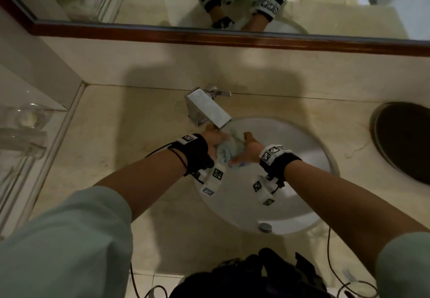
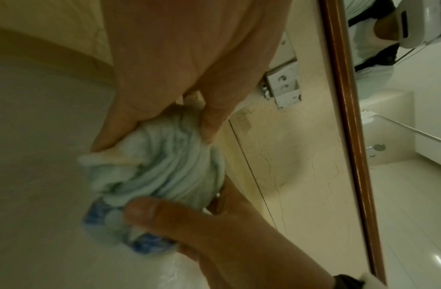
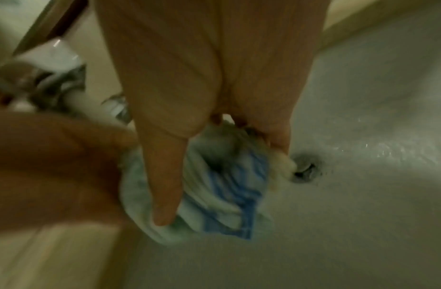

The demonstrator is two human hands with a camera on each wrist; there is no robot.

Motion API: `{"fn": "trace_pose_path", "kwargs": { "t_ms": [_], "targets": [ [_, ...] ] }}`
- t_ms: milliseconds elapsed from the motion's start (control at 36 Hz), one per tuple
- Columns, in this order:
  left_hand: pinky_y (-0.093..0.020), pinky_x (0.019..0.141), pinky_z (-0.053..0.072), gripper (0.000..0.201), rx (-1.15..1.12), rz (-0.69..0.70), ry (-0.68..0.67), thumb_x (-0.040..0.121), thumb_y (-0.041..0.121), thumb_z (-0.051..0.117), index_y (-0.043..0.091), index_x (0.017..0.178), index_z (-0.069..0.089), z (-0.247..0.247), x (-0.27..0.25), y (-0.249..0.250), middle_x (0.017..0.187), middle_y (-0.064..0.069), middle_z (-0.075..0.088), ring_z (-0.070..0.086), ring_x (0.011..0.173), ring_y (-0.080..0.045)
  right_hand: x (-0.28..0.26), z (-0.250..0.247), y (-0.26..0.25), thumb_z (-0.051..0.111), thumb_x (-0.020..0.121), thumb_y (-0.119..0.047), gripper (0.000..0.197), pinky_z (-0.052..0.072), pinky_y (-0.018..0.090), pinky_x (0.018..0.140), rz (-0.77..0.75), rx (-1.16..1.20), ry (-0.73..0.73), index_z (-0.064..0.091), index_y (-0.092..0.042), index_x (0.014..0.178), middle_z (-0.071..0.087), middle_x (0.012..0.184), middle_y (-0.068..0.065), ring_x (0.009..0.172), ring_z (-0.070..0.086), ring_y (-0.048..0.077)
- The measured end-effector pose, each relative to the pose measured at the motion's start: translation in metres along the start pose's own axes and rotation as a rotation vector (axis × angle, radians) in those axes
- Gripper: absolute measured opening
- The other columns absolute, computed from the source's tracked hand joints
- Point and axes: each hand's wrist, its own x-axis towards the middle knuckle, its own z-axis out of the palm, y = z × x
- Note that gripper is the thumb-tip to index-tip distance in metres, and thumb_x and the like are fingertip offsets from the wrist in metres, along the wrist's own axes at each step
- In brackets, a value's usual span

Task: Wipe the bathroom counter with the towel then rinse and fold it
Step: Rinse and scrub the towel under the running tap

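Towel (image 1: 229, 146) bunched, both hands gripping, no legible writing

Beige marble backsplash (image 1: 302, 69) below a wood-framed mirror (image 1: 232, 38); glass shelves (image 1: 30, 120) at left; 1 dark round opening (image 1: 404, 139) at right; pale floor tiles (image 1: 151, 283); dim light.

- The towel (image 2: 165, 172) is pale mint-blue with a darker blue patterned band.
- The sink (image 1: 290, 158) is white.
- The counter (image 1: 130, 139) is cream marble, faintly veined.
- The faucet (image 1: 207, 109) is shiny chrome.
- The mirror frame (image 1: 209, 38) is reddish-brown wood.
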Motion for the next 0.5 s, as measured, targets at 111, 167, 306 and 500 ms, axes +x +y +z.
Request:
{"fn": "trace_pose_path", "kwargs": {
  "t_ms": [111, 167, 306, 500],
  "targets": [
    [-0.045, 0.086, 0.05, 0.028, 0.17, 0.095, -0.018, 0.086, -0.015, 0.053, 0.011, 0.097, 0.056, 0.003, -0.001, 0.005, 0.1, -0.014, 0.059, 0.058, 0.088, -0.029, 0.001, -0.006, -0.001, 0.078, 0.078, -0.029, 0.083, 0.05, 0.049, 0.094, -0.016, 0.216, 0.001, 0.028, -0.014, 0.142, 0.048, 0.132, 0.013, 0.114, 0.053, 0.032],
    [-0.043, 0.086, 0.049, 0.028, 0.215, 0.117, -0.001, 0.085, -0.011, 0.058, 0.016, 0.089, 0.053, 0.0, 0.001, 0.006, 0.094, -0.008, 0.057, 0.057, 0.084, -0.024, 0.001, -0.006, -0.002, 0.078, 0.078, -0.027, 0.073, 0.049, 0.048, 0.094, -0.065, 0.141, 0.011, 0.036, -0.015, 0.136, 0.051, 0.129, 0.012, 0.112, 0.054, 0.032],
    [-0.031, 0.083, 0.055, 0.01, 0.393, 0.145, -0.007, 0.087, 0.007, 0.066, 0.01, 0.096, 0.063, -0.012, 0.0, 0.009, 0.099, -0.004, 0.064, 0.062, 0.091, -0.018, 0.0, -0.003, -0.004, 0.076, 0.079, -0.022, 0.062, 0.043, 0.03, 0.087, -0.146, -0.024, 0.048, 0.044, -0.015, 0.131, 0.054, 0.129, 0.01, 0.113, 0.055, 0.028],
    [-0.036, 0.095, 0.048, 0.046, 0.73, 0.179, 0.066, 0.06, 0.044, 0.084, 0.013, 0.09, 0.068, -0.022, -0.003, 0.0, 0.1, -0.006, 0.064, 0.059, 0.093, -0.02, 0.001, 0.004, -0.004, 0.077, 0.079, -0.017, 0.058, 0.037, 0.026, 0.092, -0.206, -0.141, 0.119, 0.05, -0.005, 0.128, 0.047, 0.135, 0.016, 0.125, 0.046, 0.031]
  ]
}}
